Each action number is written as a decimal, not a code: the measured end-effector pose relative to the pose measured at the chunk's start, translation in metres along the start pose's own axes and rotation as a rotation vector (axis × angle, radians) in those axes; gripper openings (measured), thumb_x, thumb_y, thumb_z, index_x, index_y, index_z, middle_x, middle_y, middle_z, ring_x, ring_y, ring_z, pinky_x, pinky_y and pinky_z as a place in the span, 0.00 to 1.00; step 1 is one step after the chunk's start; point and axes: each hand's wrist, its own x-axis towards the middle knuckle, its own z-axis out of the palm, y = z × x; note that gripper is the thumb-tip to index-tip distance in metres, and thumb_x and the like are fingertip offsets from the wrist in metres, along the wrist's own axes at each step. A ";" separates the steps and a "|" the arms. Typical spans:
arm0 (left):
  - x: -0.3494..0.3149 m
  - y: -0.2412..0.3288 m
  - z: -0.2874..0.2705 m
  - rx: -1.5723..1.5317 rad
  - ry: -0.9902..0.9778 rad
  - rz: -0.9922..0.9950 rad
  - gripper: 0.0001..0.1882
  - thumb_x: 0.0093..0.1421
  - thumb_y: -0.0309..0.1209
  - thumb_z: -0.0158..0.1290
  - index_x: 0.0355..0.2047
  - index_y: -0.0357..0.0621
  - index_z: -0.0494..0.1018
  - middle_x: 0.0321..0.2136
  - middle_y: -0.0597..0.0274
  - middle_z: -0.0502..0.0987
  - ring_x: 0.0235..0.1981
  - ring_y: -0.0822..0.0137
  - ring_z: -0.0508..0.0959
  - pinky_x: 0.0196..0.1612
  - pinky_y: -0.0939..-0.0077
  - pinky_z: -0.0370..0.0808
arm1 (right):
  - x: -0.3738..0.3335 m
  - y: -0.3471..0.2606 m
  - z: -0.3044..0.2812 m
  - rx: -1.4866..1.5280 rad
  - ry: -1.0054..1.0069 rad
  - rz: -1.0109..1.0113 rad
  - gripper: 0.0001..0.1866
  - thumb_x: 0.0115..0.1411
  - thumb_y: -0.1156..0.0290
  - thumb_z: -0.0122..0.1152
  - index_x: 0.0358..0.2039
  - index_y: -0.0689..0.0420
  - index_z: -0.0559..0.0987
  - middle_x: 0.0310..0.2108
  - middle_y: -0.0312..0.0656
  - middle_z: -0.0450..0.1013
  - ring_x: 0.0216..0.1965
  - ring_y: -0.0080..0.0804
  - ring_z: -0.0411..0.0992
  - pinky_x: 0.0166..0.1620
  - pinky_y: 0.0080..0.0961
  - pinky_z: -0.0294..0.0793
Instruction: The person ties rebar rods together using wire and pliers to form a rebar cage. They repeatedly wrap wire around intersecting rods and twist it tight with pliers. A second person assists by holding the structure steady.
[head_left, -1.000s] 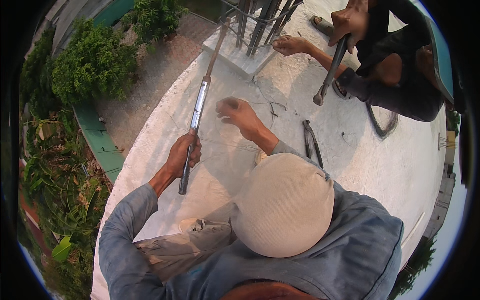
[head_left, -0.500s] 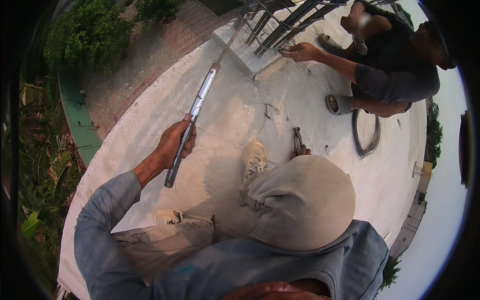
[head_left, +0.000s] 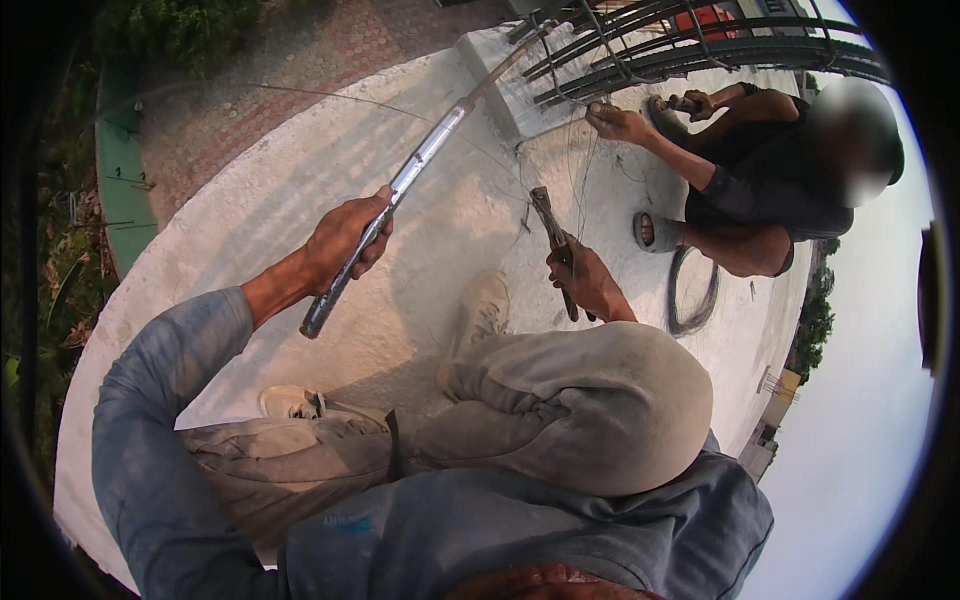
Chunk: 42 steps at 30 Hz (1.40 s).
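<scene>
My left hand [head_left: 345,242] is wrapped round the silver, pipe-like grip of a long metal bar [head_left: 428,155]. The bar slants up and away, its thin brownish end close to a cage of dark steel rebar [head_left: 640,62]. To the right of it, my right hand [head_left: 590,280] grips a pair of dark pincers [head_left: 546,218] by the handles, jaws pointing up. A thin wire [head_left: 370,102] runs from near the pincers' jaws past the bar toward the upper left. Whether the jaws pinch the wire, I cannot tell.
A co-worker [head_left: 770,170] squats at the right, one hand by the rebar and a tool in the other. A wire coil [head_left: 694,300] lies on the pale slab. The rebar rises from a concrete block [head_left: 490,75]. The slab's edge [head_left: 240,190] drops toward paving at the left.
My right hand has risen from behind my knee with the pincers, and a wire now stretches leftward. The bar and left hand shift slightly in view. The co-worker's head has turned.
</scene>
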 end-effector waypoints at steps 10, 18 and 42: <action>0.003 -0.001 -0.004 -0.024 -0.024 -0.020 0.29 0.76 0.60 0.40 0.33 0.47 0.68 0.16 0.74 0.63 0.12 0.80 0.62 0.16 0.82 0.63 | -0.073 0.163 0.043 -1.094 0.114 0.071 0.34 0.68 0.71 0.61 0.73 0.53 0.62 0.56 0.47 0.76 0.43 0.38 0.79 0.44 0.30 0.78; 0.003 -0.001 -0.003 -0.054 -0.025 -0.025 0.29 0.76 0.59 0.39 0.33 0.46 0.68 0.17 0.73 0.63 0.12 0.79 0.61 0.15 0.82 0.62 | -0.088 0.210 0.059 -0.045 0.494 -0.012 0.33 0.67 0.72 0.59 0.72 0.52 0.63 0.59 0.42 0.75 0.54 0.38 0.77 0.50 0.32 0.78; 0.003 0.000 0.013 -0.093 0.082 -0.067 0.28 0.76 0.59 0.39 0.35 0.46 0.67 0.17 0.71 0.63 0.12 0.79 0.60 0.14 0.82 0.59 | 0.082 -0.112 0.094 1.503 -0.398 -0.438 0.25 0.70 0.57 0.65 0.55 0.66 0.76 0.41 0.46 0.79 0.48 0.37 0.79 0.55 0.38 0.79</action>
